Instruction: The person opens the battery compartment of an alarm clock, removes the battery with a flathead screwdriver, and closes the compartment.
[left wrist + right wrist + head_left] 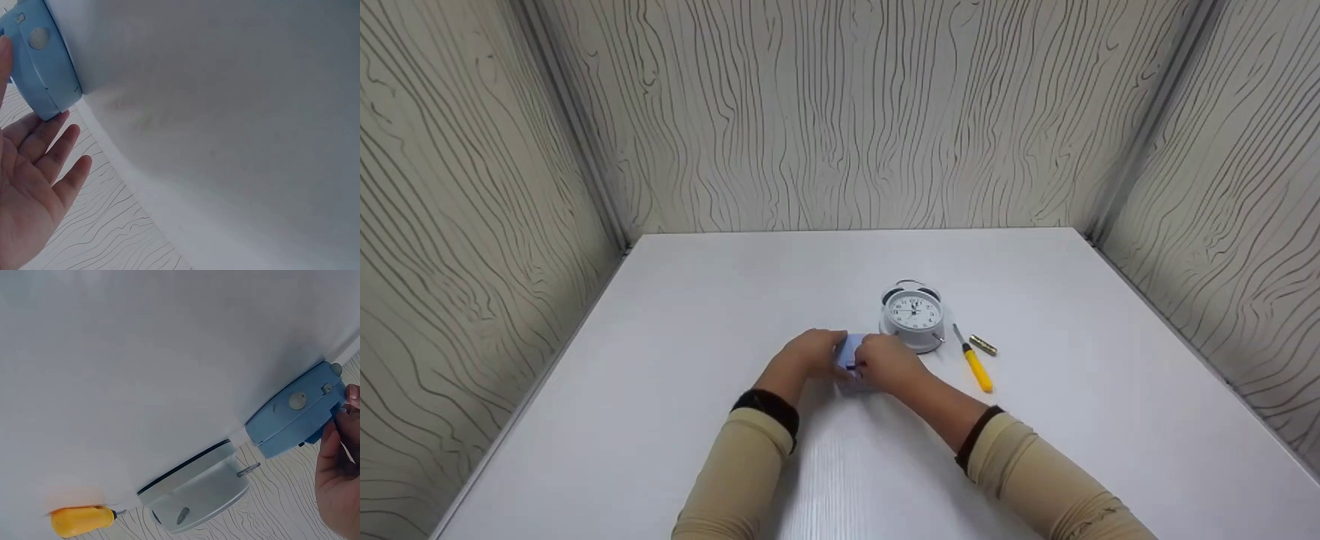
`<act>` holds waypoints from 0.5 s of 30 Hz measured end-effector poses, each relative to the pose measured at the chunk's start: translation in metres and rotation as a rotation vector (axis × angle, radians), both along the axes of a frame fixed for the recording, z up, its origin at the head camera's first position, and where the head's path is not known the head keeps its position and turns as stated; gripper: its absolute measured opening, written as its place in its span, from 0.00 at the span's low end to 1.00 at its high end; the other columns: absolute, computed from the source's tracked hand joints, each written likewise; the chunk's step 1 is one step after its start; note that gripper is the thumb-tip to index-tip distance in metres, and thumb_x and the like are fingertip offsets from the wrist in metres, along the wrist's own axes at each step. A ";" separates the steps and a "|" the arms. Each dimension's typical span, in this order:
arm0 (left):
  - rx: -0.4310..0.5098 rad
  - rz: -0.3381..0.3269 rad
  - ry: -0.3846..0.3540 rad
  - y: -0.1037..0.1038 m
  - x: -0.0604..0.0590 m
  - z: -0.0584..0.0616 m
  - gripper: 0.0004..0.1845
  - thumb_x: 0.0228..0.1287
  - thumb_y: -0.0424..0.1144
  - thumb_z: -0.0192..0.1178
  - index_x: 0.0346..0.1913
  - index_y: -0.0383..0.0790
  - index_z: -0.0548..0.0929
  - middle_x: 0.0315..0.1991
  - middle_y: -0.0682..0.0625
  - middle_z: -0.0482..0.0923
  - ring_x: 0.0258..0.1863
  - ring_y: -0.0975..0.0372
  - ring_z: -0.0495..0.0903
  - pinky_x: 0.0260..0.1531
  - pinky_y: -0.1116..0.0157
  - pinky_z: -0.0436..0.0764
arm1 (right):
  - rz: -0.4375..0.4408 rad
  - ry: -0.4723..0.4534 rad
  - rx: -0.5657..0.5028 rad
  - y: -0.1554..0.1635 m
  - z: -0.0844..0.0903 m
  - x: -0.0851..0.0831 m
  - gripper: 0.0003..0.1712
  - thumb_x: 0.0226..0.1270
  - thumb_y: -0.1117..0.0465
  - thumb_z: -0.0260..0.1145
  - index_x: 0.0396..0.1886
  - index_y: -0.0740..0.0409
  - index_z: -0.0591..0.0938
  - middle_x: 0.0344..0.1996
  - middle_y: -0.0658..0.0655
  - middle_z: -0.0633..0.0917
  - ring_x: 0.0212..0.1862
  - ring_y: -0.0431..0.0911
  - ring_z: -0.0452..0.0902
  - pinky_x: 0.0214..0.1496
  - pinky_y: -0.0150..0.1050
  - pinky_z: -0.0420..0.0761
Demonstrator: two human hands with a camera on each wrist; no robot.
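Note:
A small blue plastic device (292, 410), boxy with rounded edges and a round pale button on its side, lies flat on the table. In the head view my left hand (815, 352) grips its left side; the left wrist view has the thumb over it and fingers against its lower end. My right hand (889, 361) is curled over the top, its fingertips pinching at a darker blue part there. Those fingers hide the exact contact. Just right of it stands a white twin-bell alarm clock (913, 313), face tilted up.
To the right of the alarm clock lie a yellow-handled screwdriver (979, 369) and a gold-and-black battery (982, 344). The white table (690, 322) is enclosed by wood-patterned panels (840, 120) at the back and both sides.

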State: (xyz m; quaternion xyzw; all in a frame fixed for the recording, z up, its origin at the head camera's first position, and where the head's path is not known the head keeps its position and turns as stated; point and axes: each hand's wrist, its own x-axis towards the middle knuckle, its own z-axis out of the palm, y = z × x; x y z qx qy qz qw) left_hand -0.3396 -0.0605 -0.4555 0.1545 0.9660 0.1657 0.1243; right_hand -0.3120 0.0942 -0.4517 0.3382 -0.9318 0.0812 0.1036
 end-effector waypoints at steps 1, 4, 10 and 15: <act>-0.002 0.003 -0.003 0.000 0.000 0.000 0.42 0.45 0.50 0.71 0.66 0.45 0.66 0.61 0.48 0.70 0.62 0.55 0.66 0.62 0.59 0.64 | 0.004 0.005 -0.003 0.000 0.000 0.000 0.05 0.47 0.66 0.67 0.16 0.56 0.83 0.17 0.50 0.78 0.21 0.42 0.69 0.26 0.38 0.74; -0.003 0.018 -0.012 0.001 0.001 0.001 0.43 0.45 0.50 0.71 0.66 0.46 0.66 0.61 0.49 0.69 0.62 0.55 0.66 0.62 0.59 0.63 | 0.011 0.005 0.001 0.000 -0.001 -0.001 0.05 0.46 0.66 0.67 0.15 0.56 0.83 0.17 0.51 0.78 0.21 0.43 0.68 0.25 0.38 0.75; -0.022 0.012 -0.004 0.001 0.000 0.000 0.44 0.44 0.52 0.71 0.66 0.45 0.65 0.62 0.48 0.68 0.63 0.55 0.65 0.62 0.60 0.63 | 0.003 0.007 0.047 0.001 0.000 0.001 0.05 0.48 0.65 0.66 0.17 0.56 0.85 0.18 0.52 0.79 0.20 0.43 0.69 0.25 0.37 0.75; -0.019 0.010 -0.012 0.001 -0.001 0.000 0.44 0.45 0.51 0.70 0.67 0.45 0.64 0.63 0.48 0.67 0.63 0.55 0.64 0.63 0.59 0.62 | -0.007 0.027 0.101 0.003 0.001 0.003 0.05 0.49 0.62 0.66 0.17 0.54 0.84 0.19 0.50 0.79 0.20 0.42 0.69 0.23 0.37 0.74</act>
